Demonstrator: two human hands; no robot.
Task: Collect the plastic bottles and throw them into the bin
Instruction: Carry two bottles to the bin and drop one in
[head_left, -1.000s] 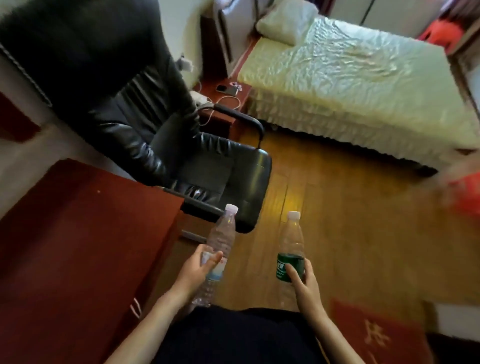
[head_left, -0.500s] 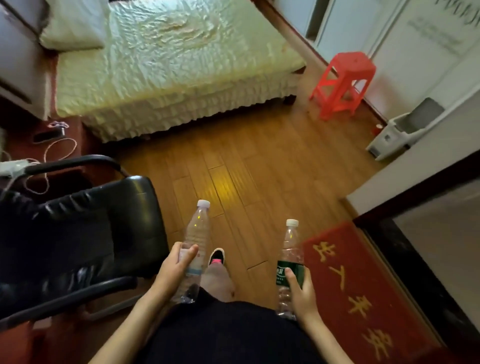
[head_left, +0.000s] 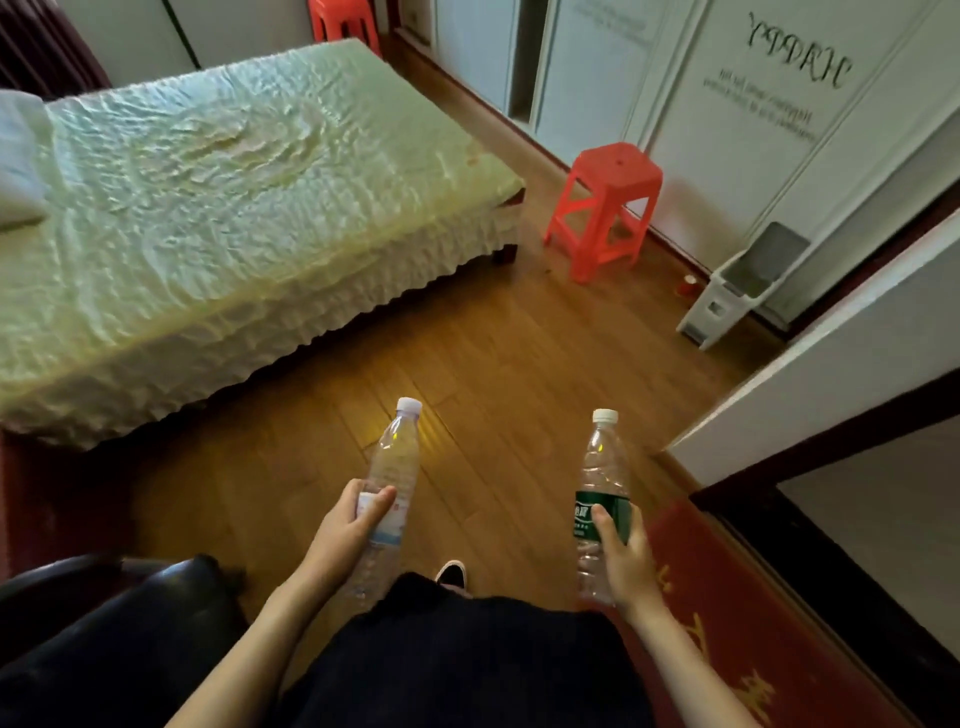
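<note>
My left hand (head_left: 349, 535) is shut around a clear plastic bottle with a white label (head_left: 392, 470), held upright with its pale cap up. My right hand (head_left: 623, 561) grips a second clear bottle with a green label (head_left: 601, 486), also upright, white cap on top. Both bottles hang over the wooden floor in front of my body. A white bin with a raised grey lid (head_left: 737, 286) stands against the right wall, well ahead of my right hand.
A bed with a pale green cover (head_left: 218, 218) fills the left. A red plastic stool (head_left: 605, 208) stands beside the bin; another red stool (head_left: 343, 23) is at the back. A black chair (head_left: 104, 623) sits lower left, a red doormat (head_left: 737, 634) lower right.
The view has swung right, away from the black chair and desk, and closer to the bed's foot, the stool and the bin. Both hands keep holding their bottles upright.
</note>
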